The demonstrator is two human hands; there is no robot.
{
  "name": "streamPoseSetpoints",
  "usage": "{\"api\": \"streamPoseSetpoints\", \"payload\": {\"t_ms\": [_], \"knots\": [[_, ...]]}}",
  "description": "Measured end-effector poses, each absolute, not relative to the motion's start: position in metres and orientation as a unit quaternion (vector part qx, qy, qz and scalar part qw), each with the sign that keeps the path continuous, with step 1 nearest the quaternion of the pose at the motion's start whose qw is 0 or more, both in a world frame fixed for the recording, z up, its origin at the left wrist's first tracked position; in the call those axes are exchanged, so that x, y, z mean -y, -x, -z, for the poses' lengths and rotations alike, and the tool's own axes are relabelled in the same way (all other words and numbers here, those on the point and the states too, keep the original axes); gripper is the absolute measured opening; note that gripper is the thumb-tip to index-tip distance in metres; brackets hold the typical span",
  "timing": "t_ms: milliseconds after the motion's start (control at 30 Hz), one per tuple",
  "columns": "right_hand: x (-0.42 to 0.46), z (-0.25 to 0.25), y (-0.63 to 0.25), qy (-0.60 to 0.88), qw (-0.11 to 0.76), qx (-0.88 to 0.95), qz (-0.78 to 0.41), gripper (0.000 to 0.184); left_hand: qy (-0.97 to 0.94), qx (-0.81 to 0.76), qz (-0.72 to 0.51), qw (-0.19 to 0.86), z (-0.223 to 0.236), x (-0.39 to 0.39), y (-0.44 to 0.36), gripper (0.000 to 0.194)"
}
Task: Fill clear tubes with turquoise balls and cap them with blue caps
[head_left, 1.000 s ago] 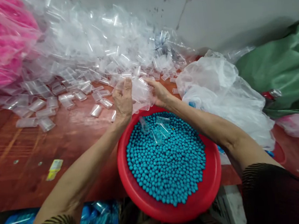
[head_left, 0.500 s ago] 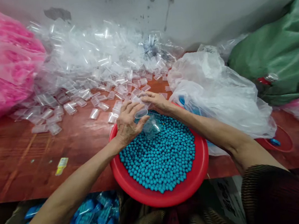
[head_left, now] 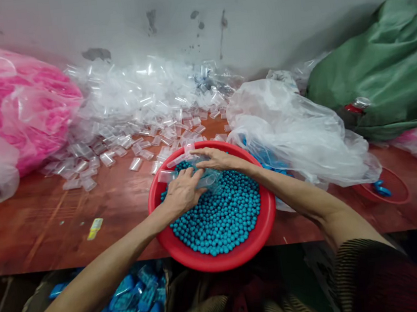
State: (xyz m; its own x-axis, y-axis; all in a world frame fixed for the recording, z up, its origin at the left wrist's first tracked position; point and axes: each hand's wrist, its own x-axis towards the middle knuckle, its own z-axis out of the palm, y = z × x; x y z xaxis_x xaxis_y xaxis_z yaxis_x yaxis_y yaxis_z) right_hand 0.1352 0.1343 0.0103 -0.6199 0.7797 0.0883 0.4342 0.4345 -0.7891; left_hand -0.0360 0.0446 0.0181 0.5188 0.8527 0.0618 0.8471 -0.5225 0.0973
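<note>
A red basin (head_left: 222, 264) filled with small round blue beads (head_left: 221, 221) stands at the table's front edge. Several clear plastic containers (head_left: 207, 181) lie on the beads in its far half, partly hidden by my hands. My left hand (head_left: 184, 191) is over the basin's left side, fingers spread, touching or just above the containers. From the right comes my right hand (head_left: 216, 159), palm down with fingers stretched out over the same containers near the far rim. Neither hand is visibly closed around anything.
Behind the basin, a heap of clear containers (head_left: 135, 94) leans against the wall. A bag of pink pieces (head_left: 28, 105) stands left. White plastic bags (head_left: 287, 128), a green sack (head_left: 378, 68) and a small red basket (head_left: 398, 188) are right. Blue-capped filled containers (head_left: 130, 303) lie below.
My hands brought a cluster of clear containers from the heap toward the basin and lowered them onto the beads. The fingers have spread since. The view has shifted too.
</note>
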Motion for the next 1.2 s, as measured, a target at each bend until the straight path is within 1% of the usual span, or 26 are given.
{"api": "streamPoseSetpoints", "payload": {"t_ms": [67,100,200,267,333,400,467,500,567,633,700,800,900,933,1000,1200], "knots": [[-0.13,-0.006,-0.138,0.389,0.227,0.825,-0.341,0.05,-0.865,-0.497,-0.069,0.024,-0.015,-0.043,0.035,0.052],[-0.129,-0.004,-0.139,0.394,0.231,0.829,-0.324,0.05,-0.864,-0.498,-0.073,0.019,-0.014,-0.042,0.035,0.052],[-0.128,0.001,-0.142,0.392,0.237,0.839,-0.292,0.046,-0.855,-0.511,-0.088,-0.001,-0.011,-0.041,0.039,0.042],[-0.126,0.002,-0.144,0.393,0.238,0.845,-0.274,0.045,-0.834,-0.537,-0.121,-0.033,-0.013,-0.043,0.043,0.039],[-0.121,0.001,-0.148,0.403,0.245,0.844,-0.256,0.048,-0.792,-0.585,-0.164,-0.064,-0.016,-0.048,0.046,0.044],[-0.113,0.0,-0.153,0.423,0.265,0.834,-0.237,0.049,-0.748,-0.637,-0.177,-0.057,-0.017,-0.056,0.049,0.053],[-0.104,-0.001,-0.161,0.438,0.294,0.821,-0.219,0.043,-0.728,-0.668,-0.151,-0.024,-0.014,-0.064,0.05,0.057],[-0.099,-0.002,-0.165,0.441,0.308,0.816,-0.211,0.038,-0.729,-0.671,-0.133,-0.012,-0.011,-0.068,0.049,0.055],[-0.09,-0.004,-0.174,0.448,0.329,0.807,-0.199,0.03,-0.746,-0.657,-0.112,-0.006,-0.004,-0.072,0.048,0.047],[-0.082,-0.008,-0.18,0.464,0.328,0.799,-0.198,0.025,-0.768,-0.629,-0.12,0.0,0.003,-0.073,0.046,0.04],[-0.078,-0.014,-0.178,0.477,0.31,0.799,-0.197,0.024,-0.783,-0.607,-0.138,0.016,0.007,-0.073,0.044,0.037],[-0.085,-0.023,-0.159,0.481,0.26,0.824,-0.146,0.028,-0.77,-0.618,-0.158,0.029,0.006,-0.076,0.041,0.044],[-0.1,-0.026,-0.13,0.501,0.165,0.847,-0.06,0.037,-0.752,-0.642,-0.142,0.049,0.0,-0.083,0.038,0.048],[-0.104,-0.025,-0.121,0.507,0.131,0.851,-0.044,0.038,-0.749,-0.646,-0.135,0.055,-0.002,-0.085,0.037,0.046],[-0.11,-0.021,-0.111,0.511,0.093,0.854,-0.029,0.036,-0.749,-0.647,-0.129,0.061,-0.003,-0.089,0.037,0.042],[-0.105,-0.015,-0.115,0.493,0.092,0.865,-0.009,0.025,-0.751,-0.637,-0.157,0.071,0.002,-0.092,0.041,0.03]]}}
